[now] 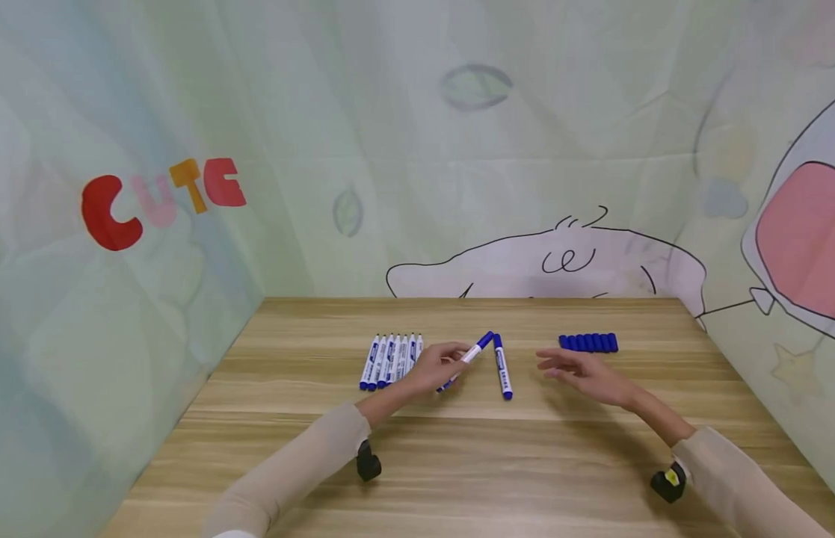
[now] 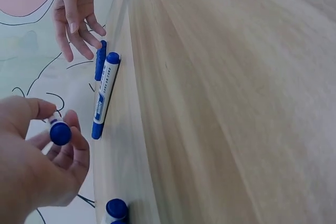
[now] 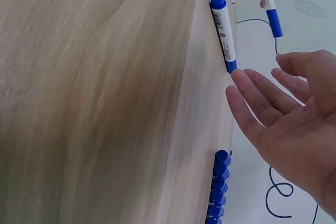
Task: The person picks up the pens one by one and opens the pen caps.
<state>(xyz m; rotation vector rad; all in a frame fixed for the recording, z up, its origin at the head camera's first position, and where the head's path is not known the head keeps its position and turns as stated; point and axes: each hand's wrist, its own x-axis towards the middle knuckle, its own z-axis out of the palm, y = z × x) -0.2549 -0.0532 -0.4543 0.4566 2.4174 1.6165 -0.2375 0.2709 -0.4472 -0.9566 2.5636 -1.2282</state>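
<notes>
My left hand (image 1: 439, 368) pinches a white marker (image 1: 468, 354) whose blue cap is on and points away to the right. In the left wrist view the blue end (image 2: 61, 134) of that marker faces the camera. A second capped marker (image 1: 503, 368) lies on the table just right of it. My right hand (image 1: 587, 376) is held over the table with its fingers spread and nothing in them, as the right wrist view also shows. Just behind this hand lies a row of several loose blue caps (image 1: 588, 343). Left of my left hand, several uncapped markers (image 1: 390, 361) lie side by side.
The wooden table (image 1: 417, 463) ends at a patterned cloth backdrop (image 1: 363, 149) behind and on both sides. Black cameras hang from both wrists, one below the left sleeve (image 1: 309, 456) and one below the right sleeve (image 1: 733, 471).
</notes>
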